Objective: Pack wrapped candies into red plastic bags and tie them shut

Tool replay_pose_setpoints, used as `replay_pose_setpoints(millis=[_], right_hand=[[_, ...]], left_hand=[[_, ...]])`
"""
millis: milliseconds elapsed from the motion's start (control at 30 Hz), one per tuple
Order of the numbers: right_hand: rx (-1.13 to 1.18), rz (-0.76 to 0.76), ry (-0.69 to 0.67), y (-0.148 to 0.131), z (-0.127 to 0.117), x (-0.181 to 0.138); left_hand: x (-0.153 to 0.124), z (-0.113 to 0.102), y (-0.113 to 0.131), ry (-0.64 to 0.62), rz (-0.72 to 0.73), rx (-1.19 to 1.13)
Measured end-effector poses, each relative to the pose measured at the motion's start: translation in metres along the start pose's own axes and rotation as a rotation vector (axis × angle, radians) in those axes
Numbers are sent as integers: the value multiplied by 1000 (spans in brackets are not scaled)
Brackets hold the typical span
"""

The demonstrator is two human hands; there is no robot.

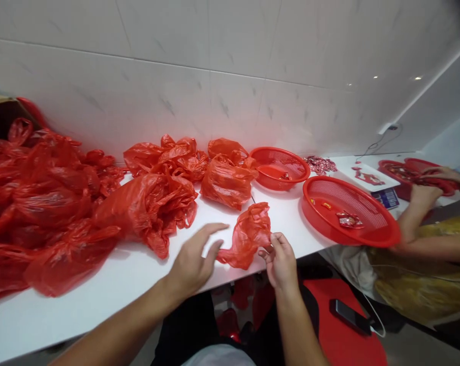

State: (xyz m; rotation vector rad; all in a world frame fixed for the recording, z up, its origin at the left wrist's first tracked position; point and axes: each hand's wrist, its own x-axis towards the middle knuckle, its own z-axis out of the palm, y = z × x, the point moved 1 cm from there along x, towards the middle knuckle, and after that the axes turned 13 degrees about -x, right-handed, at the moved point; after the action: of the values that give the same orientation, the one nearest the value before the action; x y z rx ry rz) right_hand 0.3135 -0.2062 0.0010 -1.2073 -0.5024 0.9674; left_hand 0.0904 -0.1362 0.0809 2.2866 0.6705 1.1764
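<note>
A crumpled red plastic bag (250, 235) is up at the table's front edge, between my two hands. My right hand (281, 260) pinches the bag's right side between thumb and fingers. On the other side, my left hand (193, 256) is open, thumb and fingers apart, close to the bag's lower left end without a clear grip on it. Behind it stands a fuller red bag (230, 180), and a bunched stack of red bags (138, 208) lies to the left.
Filled, knotted red bags (50, 203) pile up at far left. Red baskets (309, 213) (254, 157) hold a few wrapped pieces. At right, a co-worker's hands (426, 195) reach over more red baskets (393, 170). A phone (351, 316) lies on a red stool (329, 295).
</note>
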Motion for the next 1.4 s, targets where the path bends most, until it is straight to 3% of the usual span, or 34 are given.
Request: replay_pose_setpoints(millis=[67, 133, 267, 367, 400, 467, 567, 667, 767, 900, 1000, 1067, 1133, 1167, 1267, 1300, 1400], right_hand=[[-3, -36, -4, 8, 10, -8], [-91, -86, -38, 15, 15, -14], [-559, -284, -18, 13, 11, -27], [-871, -599, 180, -6, 16, -46], [-909, -691, 175, -13, 22, -52], [-952, -787, 6, -21, 37, -60], [-1145, -721, -219, -18, 58, -51], [-1442, -555, -178, -8, 61, -20], [-1607, -343, -162, -5, 42, 17], [-1596, -192, -208, -14, 6, 45], [-1500, -265, -337, -24, -18, 36], [-1247, -345, -427, -30, -36, 24], [-910, -338, -320, -36, -65, 15], [-762, -309, -150, -38, -83, 15], [-416, -251, 600, -49, -151, 26], [-318, -207, 738, -53, -172, 33], [-265, -176, 724, -68, -218, 59]], left_hand=[[1, 28, 13, -151, -16, -43], [8, 47, 10, -295, -79, 75], [23, 69, -14, -575, -221, 413], [24, 82, -29, -634, -200, 469], [22, 85, -32, -653, -187, 495], [17, 91, -38, -699, -166, 555], [8, 93, -44, -727, -121, 576], [0, 85, -51, -747, -60, 506], [-4, 70, -62, -801, -69, 451], [3, 48, -82, -826, -87, 386], [15, 34, -97, -798, -94, 291], [24, 27, -104, -785, -104, 261], [31, 21, -106, -786, -103, 239], [34, 19, -106, -780, -100, 214], [43, 12, -99, -709, -79, 66], [45, 11, -96, -667, -72, 15], [49, 8, -88, -488, -48, -55]])
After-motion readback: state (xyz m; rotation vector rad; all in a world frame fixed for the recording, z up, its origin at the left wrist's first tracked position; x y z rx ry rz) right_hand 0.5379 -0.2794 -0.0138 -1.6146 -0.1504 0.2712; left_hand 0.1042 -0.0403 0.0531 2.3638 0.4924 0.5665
